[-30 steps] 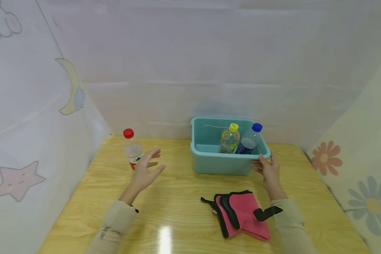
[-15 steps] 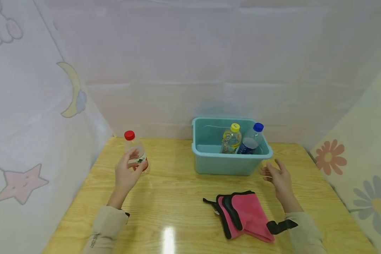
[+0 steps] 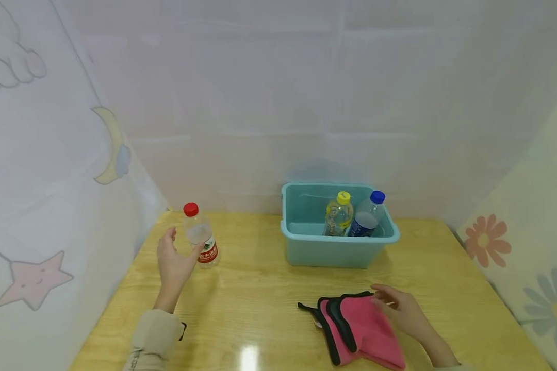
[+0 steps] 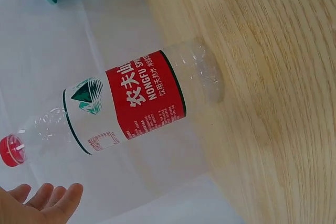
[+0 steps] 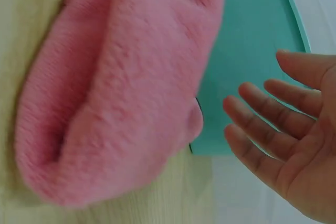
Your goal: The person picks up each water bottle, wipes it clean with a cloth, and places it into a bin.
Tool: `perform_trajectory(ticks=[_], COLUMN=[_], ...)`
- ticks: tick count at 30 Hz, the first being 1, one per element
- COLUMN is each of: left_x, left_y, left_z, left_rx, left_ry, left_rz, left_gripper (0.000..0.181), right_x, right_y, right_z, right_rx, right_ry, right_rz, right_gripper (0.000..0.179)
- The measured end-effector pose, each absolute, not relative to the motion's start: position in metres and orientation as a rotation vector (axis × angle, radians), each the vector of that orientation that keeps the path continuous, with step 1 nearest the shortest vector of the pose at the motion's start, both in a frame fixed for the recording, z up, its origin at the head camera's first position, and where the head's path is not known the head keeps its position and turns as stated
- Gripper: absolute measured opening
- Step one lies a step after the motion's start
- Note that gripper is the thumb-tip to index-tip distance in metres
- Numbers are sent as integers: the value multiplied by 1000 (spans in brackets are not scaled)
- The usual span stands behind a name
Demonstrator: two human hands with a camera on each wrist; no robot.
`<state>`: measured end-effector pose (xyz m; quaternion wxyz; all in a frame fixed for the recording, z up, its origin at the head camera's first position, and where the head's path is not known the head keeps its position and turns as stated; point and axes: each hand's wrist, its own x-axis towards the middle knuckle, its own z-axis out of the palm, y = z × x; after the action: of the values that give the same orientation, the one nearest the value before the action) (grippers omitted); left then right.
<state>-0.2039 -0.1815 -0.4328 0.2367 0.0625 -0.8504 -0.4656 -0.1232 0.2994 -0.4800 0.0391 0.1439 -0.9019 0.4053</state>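
Note:
A clear plastic bottle with a red cap and a red-and-white label stands upright at the table's left. My left hand is beside it, fingers spread, its thumb in front of the label in the head view; contact cannot be told there. In the left wrist view the fingers are apart from the bottle. My right hand hovers by the far right corner of a folded pink cloth with black edging. Seen from the right wrist, its relaxed fingers hold nothing, near the fuzzy pink cloth.
A light blue bin stands at the back of the wooden table. Inside it lean a yellow-capped bottle and a blue-capped bottle. White printed sheets hang behind and at both sides.
My right hand has left the bin's right rim and come down to the pink cloth. The left hand has shifted leftward to the red-capped bottle's side. The head view has tilted slightly up.

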Motion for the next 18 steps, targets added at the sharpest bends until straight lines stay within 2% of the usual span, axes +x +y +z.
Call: perform_trajectory(ticks=[8,18], left_x=[-219,-230], left_y=[-183,-183], left_z=[-444,-447], left_rx=[194,186], left_ry=[-2375,-2399], left_rz=[-1351,-1382], left_gripper=[84,84], right_x=[-113,-118], right_y=[283,276], right_z=[-492,-503], right_rx=[620,550], right_ry=[-3120,-3356], right_rz=[851,1019], right_gripper=[57,73])
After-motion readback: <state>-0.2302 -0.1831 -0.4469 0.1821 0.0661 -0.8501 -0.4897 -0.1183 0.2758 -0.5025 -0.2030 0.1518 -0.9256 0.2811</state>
